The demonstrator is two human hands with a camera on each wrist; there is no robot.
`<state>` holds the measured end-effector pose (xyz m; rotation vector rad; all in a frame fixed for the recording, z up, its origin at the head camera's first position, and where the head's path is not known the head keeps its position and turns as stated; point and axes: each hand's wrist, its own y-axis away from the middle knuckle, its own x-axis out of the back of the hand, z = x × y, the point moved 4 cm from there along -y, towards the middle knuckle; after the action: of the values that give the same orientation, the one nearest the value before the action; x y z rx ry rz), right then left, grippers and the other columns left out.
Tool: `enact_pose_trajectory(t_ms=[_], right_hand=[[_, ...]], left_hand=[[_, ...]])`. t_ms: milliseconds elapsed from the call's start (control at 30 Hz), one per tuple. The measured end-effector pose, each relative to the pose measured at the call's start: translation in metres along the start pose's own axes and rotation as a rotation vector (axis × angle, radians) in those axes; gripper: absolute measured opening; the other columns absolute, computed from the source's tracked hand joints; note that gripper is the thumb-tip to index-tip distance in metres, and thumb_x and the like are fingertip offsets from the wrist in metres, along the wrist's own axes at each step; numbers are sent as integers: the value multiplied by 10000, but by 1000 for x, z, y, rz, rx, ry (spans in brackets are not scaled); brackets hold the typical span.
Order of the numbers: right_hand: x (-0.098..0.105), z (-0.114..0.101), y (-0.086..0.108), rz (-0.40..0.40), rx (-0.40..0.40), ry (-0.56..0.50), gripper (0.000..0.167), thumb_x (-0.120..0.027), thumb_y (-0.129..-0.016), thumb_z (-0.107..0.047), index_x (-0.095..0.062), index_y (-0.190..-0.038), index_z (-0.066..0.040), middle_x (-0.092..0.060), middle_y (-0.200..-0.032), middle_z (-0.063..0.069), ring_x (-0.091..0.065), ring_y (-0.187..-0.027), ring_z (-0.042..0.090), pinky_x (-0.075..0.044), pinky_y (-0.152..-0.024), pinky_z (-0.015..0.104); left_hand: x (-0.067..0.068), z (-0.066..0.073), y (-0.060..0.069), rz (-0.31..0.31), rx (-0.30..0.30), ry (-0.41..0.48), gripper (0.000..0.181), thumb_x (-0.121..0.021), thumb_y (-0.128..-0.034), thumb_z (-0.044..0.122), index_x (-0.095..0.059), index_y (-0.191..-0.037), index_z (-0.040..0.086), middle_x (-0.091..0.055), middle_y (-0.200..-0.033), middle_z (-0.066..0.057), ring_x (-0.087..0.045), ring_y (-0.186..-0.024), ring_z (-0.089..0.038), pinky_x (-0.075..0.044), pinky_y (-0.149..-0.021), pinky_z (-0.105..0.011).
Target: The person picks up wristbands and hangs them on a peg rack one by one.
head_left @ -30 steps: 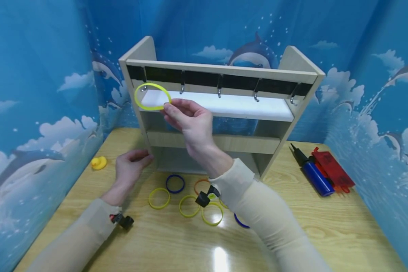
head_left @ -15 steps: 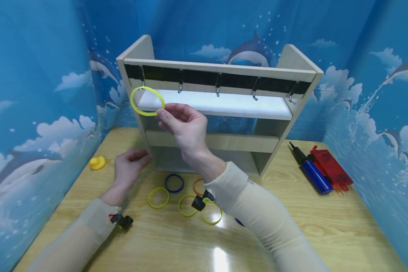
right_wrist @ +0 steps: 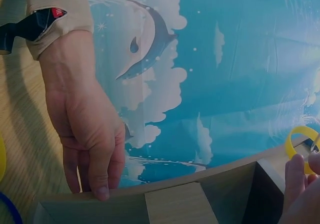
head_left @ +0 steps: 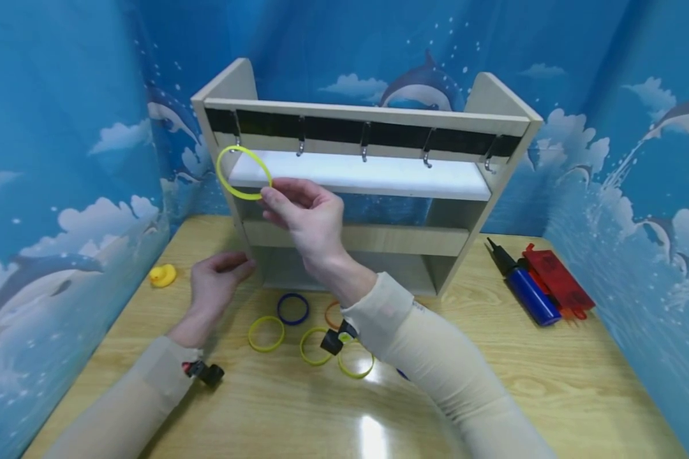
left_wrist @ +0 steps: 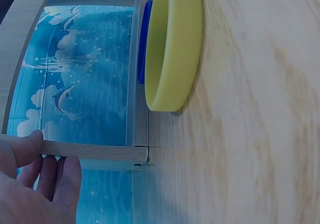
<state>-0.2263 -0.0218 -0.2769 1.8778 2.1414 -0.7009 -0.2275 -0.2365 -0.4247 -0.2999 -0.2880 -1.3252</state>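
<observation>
My right hand (head_left: pixel 317 223) pinches a yellow silicone wristband (head_left: pixel 244 196) at its right side. The band is raised in front of the leftmost metal hook (head_left: pixel 237 135) of a wooden shelf unit (head_left: pixel 356 240). Its upper edge overlaps the hook's tip in the head view; whether it loops over the hook I cannot tell. My left hand (head_left: pixel 214 287) grips the shelf's left side panel (left_wrist: pixel 100 150) low down, thumb on one face and fingers on the other. More wristbands lie on the table, among them yellow (head_left: pixel 266 334), dark blue (head_left: pixel 293 308) and orange (head_left: pixel 331 315).
Several more hooks (head_left: pixel 364 143) hang along the black strip (head_left: pixel 396 134). A yellow rubber duck (head_left: pixel 162 275) sits at left. A blue hand pump (head_left: pixel 529 294) and a red flat item (head_left: pixel 558 280) lie at right. Dolphin-printed curtains (head_left: pixel 63 127) enclose the table.
My right hand has moved slightly left and down with the yellow wristband, which now tilts more. The left hand keeps its place on the shelf. The head view has shifted a little.
</observation>
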Motion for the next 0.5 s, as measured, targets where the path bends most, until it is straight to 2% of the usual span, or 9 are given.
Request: enact_pose_trajectory(t_ms=[167, 267, 500], right_hand=[[-5, 2, -1, 26, 28, -25, 209, -802, -993, 58, -754, -1197, 67, -814, -937, -36, -798, -831, 77, -682, -761, 227], [-6, 3, -1, 47, 45, -28, 185, -818, -982, 55, -767, -1160, 63, -832, -948, 13, -800, -814, 81, -684, -750, 232], [-7, 3, -2, 60, 99, 30, 206, -850, -977, 0, -773, -1162, 46, -845, -1039, 97, -800, -830, 70, -683, -797, 231]], left_hand=[[0, 0, 0, 11, 0, 9, 358, -869, -1006, 295, -809, -1281, 75, -822, -1042, 159, -706, -921, 42, -578, -810, -152], [0, 0, -1, 15, 1, 17, 353, -871, -1004, 281, -809, -1276, 65, -810, -1014, 185, -707, -916, 41, -581, -807, -152], [-2, -2, -1, 33, 6, 40, 330, -875, -995, 235, -808, -1249, 35, -757, -906, 275, -708, -887, 34, -579, -786, -158]])
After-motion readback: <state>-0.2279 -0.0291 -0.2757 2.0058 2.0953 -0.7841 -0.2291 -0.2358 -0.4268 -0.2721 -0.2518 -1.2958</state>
